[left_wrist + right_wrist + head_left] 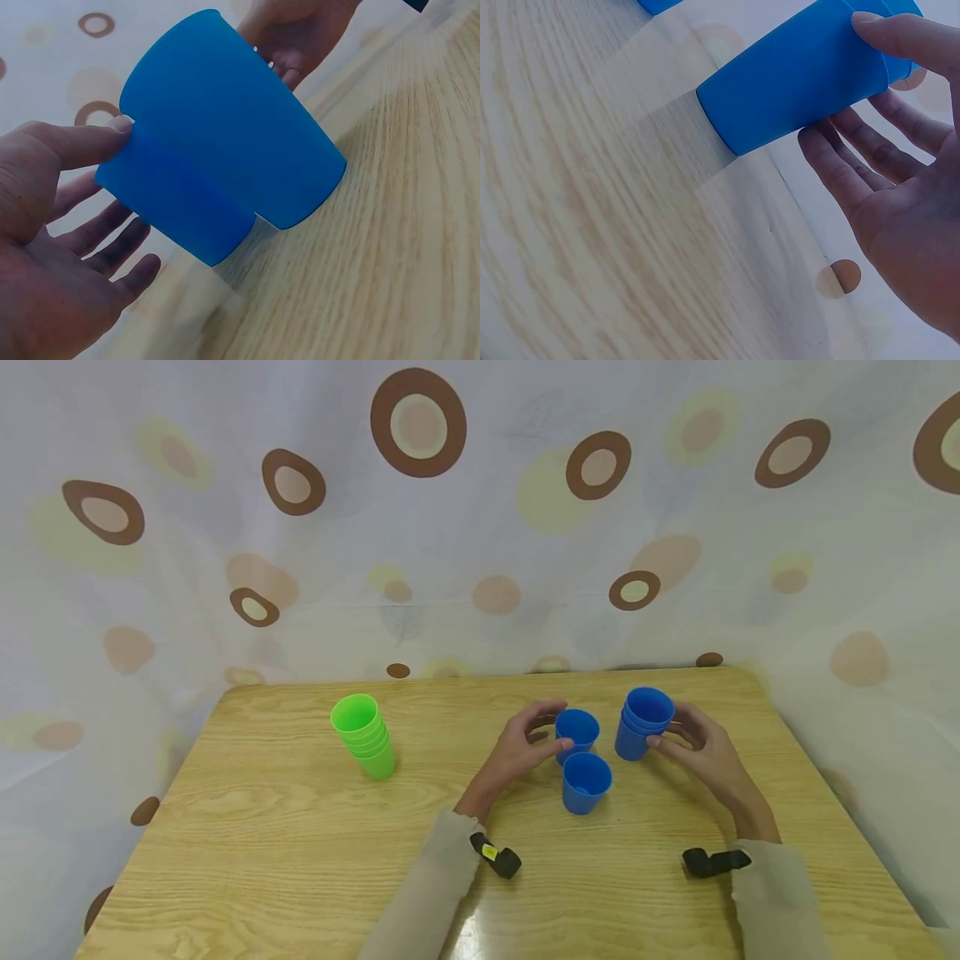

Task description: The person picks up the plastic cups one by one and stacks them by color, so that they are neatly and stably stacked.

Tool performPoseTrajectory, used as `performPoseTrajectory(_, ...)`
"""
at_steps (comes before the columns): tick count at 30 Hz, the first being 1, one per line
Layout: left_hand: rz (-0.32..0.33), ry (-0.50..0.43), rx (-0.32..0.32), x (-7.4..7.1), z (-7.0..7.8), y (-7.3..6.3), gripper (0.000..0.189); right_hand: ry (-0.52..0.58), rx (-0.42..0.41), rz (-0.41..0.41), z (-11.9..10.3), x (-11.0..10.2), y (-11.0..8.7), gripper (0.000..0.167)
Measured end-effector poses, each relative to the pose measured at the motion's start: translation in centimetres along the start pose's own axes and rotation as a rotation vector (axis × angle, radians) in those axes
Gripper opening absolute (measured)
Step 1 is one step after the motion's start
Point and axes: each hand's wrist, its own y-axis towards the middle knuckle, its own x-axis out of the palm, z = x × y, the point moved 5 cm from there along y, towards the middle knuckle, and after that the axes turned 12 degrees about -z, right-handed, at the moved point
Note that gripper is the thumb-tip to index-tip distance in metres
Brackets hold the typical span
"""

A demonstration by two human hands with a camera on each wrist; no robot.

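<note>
Two single blue cups stand upright close together right of the table's middle, a rear blue cup [577,727] and a front blue cup [587,783]. My left hand [521,739] holds the rear one, thumb at its near side and fingers around its far left side. In the left wrist view the front blue cup [232,112] overlaps much of the rear blue cup [176,195]. To their right, my right hand [697,747] grips a stack of nested blue cups [637,731] between thumb and fingers. Its base is at the tabletop in the right wrist view, where the blue stack [795,82] leans across the picture.
A stack of several nested green cups [367,739] stands on the wooden table [285,860], left of the blue cups. A pale curtain with brown and beige ovals [450,543] hangs behind the table and along its sides. Each wrist wears a black strap.
</note>
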Motion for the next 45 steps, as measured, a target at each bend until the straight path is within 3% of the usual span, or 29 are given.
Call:
performPoseTrajectory(15, -0.001, -0.020, -0.021, 1.0, 0.2, 0.1, 0.056, -0.007, 0.000, 0.003, 0.0, -0.1, -0.2, 0.056)
performPoseTrajectory(29, 0.018, -0.005, -0.019, 0.8, 0.8, 0.4, 0.057, 0.006, 0.031, 0.017, 0.3, -0.1, -0.4, 0.055)
performPoseTrajectory(45, 0.055, -0.006, 0.022, -0.1, 4.0, 1.7, 0.058, 0.009, 0.003, 0.002, -0.1, 0.0, -0.4, 0.056)
